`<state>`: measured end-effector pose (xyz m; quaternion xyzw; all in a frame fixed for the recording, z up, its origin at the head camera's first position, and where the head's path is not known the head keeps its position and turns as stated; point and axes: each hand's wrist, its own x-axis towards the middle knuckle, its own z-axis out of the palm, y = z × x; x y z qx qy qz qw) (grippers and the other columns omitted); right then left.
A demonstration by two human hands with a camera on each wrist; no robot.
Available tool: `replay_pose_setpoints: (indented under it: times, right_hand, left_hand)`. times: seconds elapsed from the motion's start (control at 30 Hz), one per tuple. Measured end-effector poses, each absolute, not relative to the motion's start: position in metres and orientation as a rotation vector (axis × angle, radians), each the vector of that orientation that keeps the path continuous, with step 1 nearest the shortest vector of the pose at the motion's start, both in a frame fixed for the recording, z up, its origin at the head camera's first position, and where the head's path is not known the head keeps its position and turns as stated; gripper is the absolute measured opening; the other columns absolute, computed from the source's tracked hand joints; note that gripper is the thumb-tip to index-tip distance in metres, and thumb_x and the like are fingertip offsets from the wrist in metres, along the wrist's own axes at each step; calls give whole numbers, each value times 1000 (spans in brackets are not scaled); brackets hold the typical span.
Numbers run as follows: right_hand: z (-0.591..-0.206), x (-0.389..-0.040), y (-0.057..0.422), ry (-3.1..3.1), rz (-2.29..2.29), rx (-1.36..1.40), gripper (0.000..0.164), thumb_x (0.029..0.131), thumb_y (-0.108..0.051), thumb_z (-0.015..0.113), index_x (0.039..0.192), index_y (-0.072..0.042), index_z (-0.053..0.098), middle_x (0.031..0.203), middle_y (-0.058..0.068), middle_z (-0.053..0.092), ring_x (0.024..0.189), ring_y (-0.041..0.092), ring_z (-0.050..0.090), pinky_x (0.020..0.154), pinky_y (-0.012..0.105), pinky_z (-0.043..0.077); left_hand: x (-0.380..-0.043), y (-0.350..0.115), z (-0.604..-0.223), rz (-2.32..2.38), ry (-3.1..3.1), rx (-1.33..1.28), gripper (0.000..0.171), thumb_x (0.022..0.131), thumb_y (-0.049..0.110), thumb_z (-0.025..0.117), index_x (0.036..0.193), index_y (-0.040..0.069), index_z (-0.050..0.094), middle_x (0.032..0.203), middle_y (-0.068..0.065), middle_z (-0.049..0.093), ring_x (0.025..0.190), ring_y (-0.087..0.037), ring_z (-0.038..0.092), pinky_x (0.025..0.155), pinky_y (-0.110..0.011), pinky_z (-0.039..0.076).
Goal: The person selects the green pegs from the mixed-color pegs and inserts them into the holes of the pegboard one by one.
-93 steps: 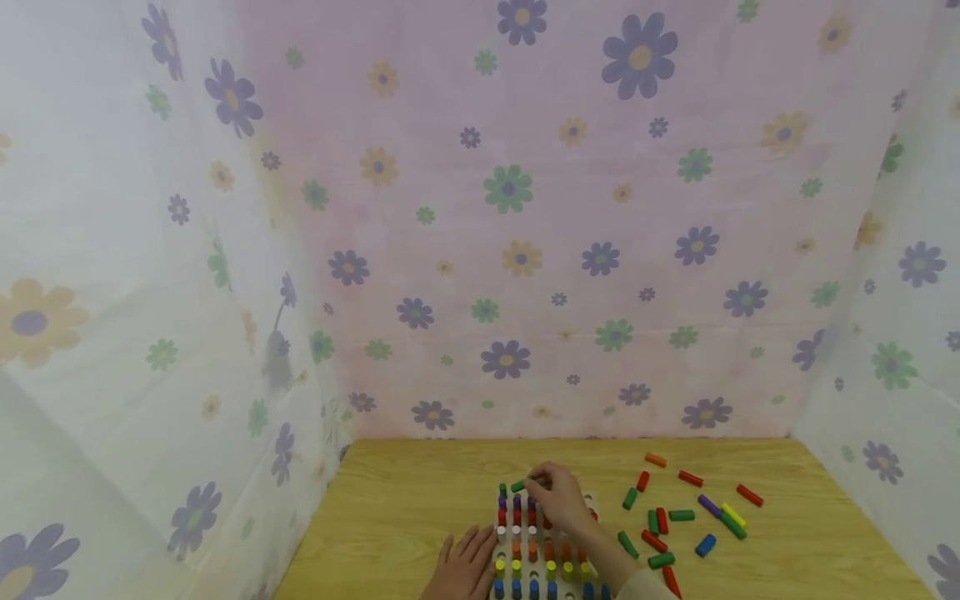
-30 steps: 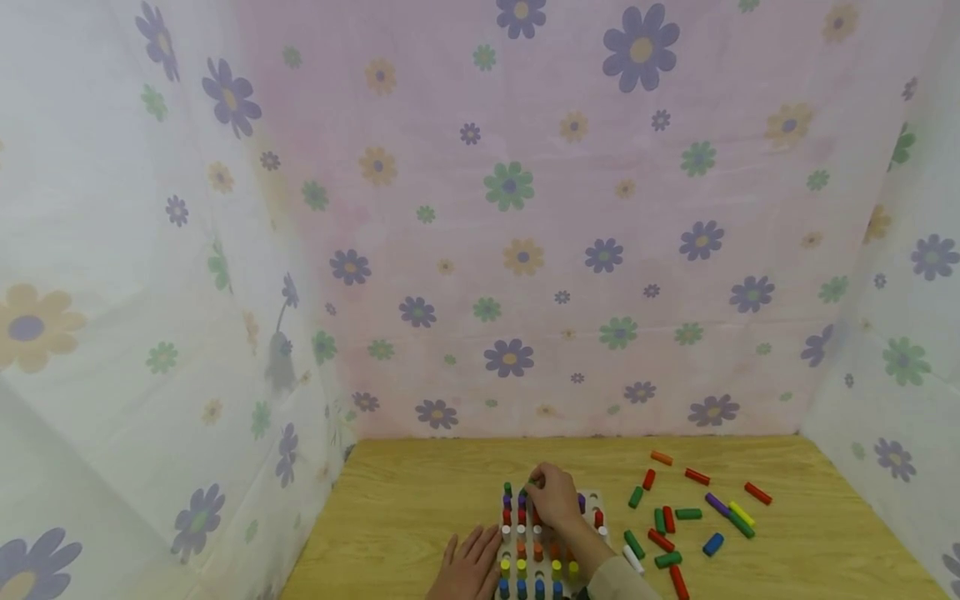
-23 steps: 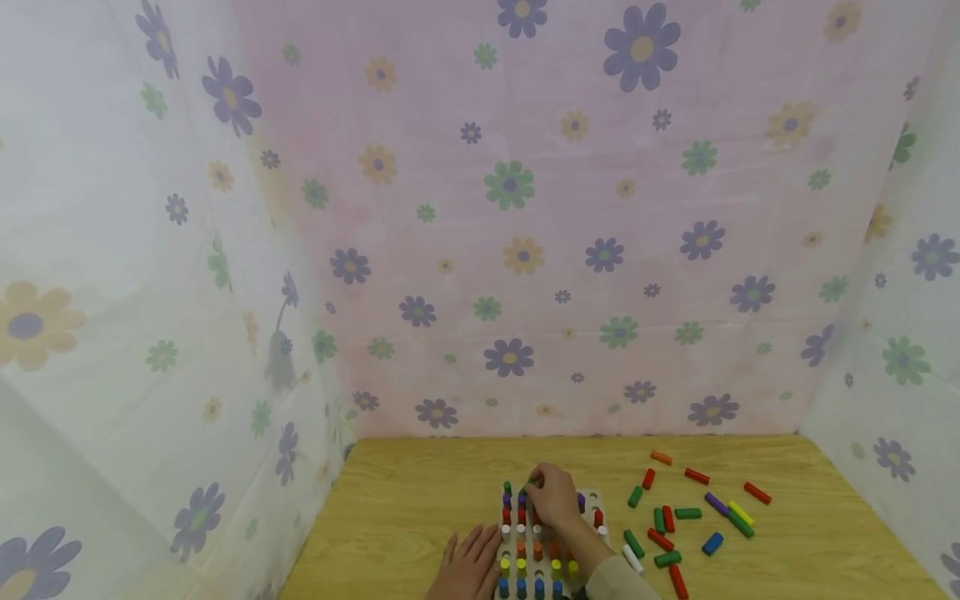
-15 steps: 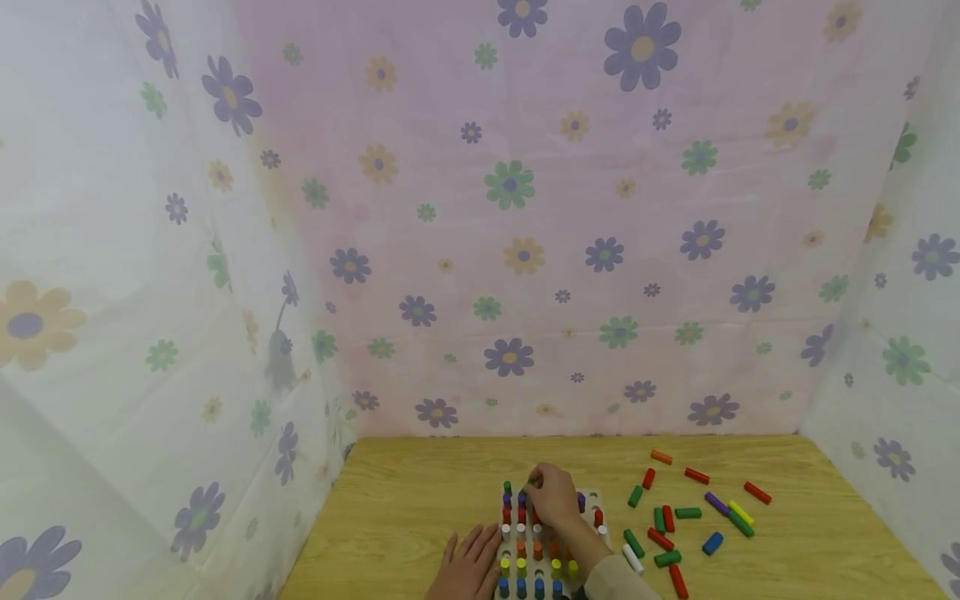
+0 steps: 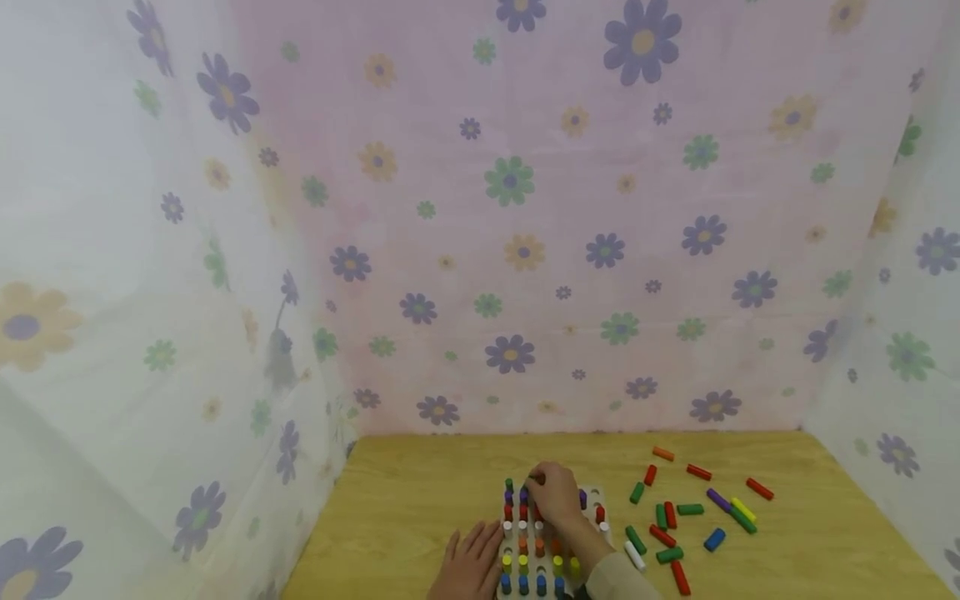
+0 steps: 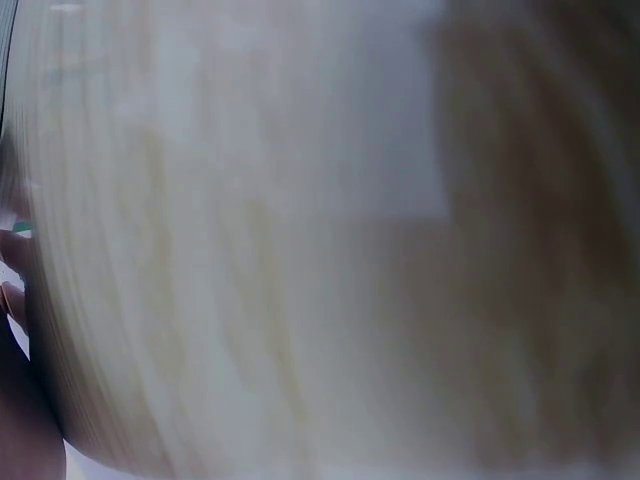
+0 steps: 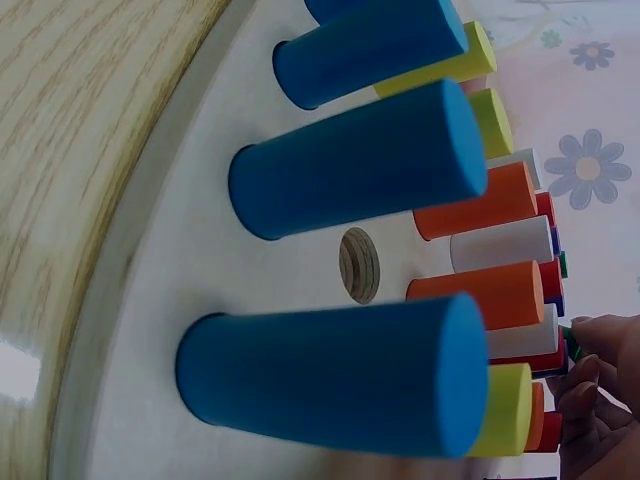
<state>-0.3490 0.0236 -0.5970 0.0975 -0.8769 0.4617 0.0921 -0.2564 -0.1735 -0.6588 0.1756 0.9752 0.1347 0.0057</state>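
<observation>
While the left edge of the pegboard (image 7: 300, 275) is flanked by the straight-fingered left hand (image 5: 468, 560), a green peg (image 7: 573, 343) is pinched in the fingers of the nearer right hand (image 5: 555, 497), at the board's far edge; its long axis is mostly hidden.

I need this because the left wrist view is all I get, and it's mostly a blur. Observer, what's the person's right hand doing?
Observer: The right hand is pinching a green peg.
Operator: Okay, and is anything lying loose nearby?
Observer: Yes, the head view shows loose pegs on the table, to the right of the board.
Operator: Any free spot among the standing ones?
Observer: The right wrist view shows an empty hole between the blue pegs and the orange pegs.
</observation>
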Motion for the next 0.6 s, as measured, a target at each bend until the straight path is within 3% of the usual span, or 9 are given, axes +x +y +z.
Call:
replay_pose_setpoints:
  times: [0.6]
  right_hand:
    - [-600,-347,19,-2635,1315,270,7,94,-12,73,96,-8,78,87,3,73,75,18,67,67,41,57]
  left_hand:
    - [-257,-177,-660,498,3028,584,62,111,52,23,156,16,47,160,1,44,148,-29,39,113,-68,28]
